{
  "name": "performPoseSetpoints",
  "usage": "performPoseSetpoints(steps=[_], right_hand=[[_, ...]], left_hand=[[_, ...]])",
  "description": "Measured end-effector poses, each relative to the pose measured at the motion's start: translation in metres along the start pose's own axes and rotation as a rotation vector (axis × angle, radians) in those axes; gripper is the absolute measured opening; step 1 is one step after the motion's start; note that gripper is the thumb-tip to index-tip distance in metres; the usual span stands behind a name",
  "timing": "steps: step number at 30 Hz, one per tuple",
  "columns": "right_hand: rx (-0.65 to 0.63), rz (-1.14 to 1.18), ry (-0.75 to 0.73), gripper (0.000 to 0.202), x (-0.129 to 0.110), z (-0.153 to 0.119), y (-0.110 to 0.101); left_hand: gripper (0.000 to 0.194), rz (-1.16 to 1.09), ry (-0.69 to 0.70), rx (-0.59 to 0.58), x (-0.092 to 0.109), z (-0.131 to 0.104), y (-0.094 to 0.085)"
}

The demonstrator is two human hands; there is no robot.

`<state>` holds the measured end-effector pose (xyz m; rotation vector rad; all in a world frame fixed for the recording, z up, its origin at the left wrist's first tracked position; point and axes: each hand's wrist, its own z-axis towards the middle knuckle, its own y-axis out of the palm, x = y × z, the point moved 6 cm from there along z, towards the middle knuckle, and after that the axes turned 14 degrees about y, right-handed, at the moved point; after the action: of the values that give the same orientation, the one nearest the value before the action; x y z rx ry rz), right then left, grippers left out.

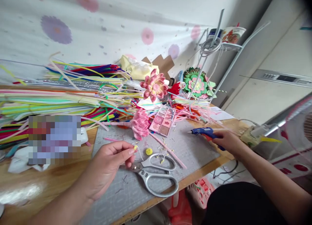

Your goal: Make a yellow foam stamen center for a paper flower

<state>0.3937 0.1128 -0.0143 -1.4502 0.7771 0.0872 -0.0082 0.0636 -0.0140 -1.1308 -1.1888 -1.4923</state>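
Each hand holds something: the left hand (108, 163) pinches a tiny yellow piece (135, 147) above a gray gridded cutting mat (109, 202), and the right hand (227, 141) is wrapped around a blue plastic glue gun (202, 131). On the mat lie silver metal scissors (144, 174), a round yellow disc (149, 151) just beyond their handles and, farther back, a fuzzy pink flower (140, 124).

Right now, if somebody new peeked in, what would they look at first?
Probably the big pink flower with its petals spread, near the back in the middle, and the rainbow heap of fuzzy stems on the left. Next might come the big silver scissors on the gray mat, near the front. Just behind them the left hand pinches a tiny yellow piece, while the right hand holds a blue glue gun.
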Motion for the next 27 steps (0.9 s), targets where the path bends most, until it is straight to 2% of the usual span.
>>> performPoseSetpoints(steps=[3,5,7,10,14,17,19,27], right_hand=[[-0.112,0.261,0.009,0.010,-0.014,-0.018,0.005],[-0.255,0.567,0.045,0.013,-0.027,-0.035,0.016],[-0.386,0.683,0.056,0.016,-0.045,-0.056,0.031],[-0.510,0.617,-0.062,0.022,-0.079,-0.089,0.048],[-0.517,0.402,-0.390,0.016,-0.125,-0.122,0.053],[-0.518,0.279,-0.597,0.010,-0.145,-0.136,0.054],[-0.510,0.253,-0.638,0.011,-0.150,-0.140,0.056],[-0.472,0.264,-0.649,0.013,-0.154,-0.143,0.065]], left_hand=[[0.006,-0.015,0.017,0.018,0.001,-0.001,0.000],[0.005,-0.030,0.025,0.021,0.000,-0.001,0.001],[0.004,-0.043,0.023,0.033,-0.001,-0.001,0.000],[0.004,-0.050,0.016,0.047,-0.002,0.000,-0.001],[0.006,-0.032,0.006,0.060,-0.003,0.000,-0.002],[0.007,-0.019,-0.007,0.076,-0.004,0.000,-0.003],[0.007,-0.006,-0.015,0.076,-0.005,0.000,-0.003],[0.006,0.039,0.007,0.062,-0.005,-0.001,-0.005]])
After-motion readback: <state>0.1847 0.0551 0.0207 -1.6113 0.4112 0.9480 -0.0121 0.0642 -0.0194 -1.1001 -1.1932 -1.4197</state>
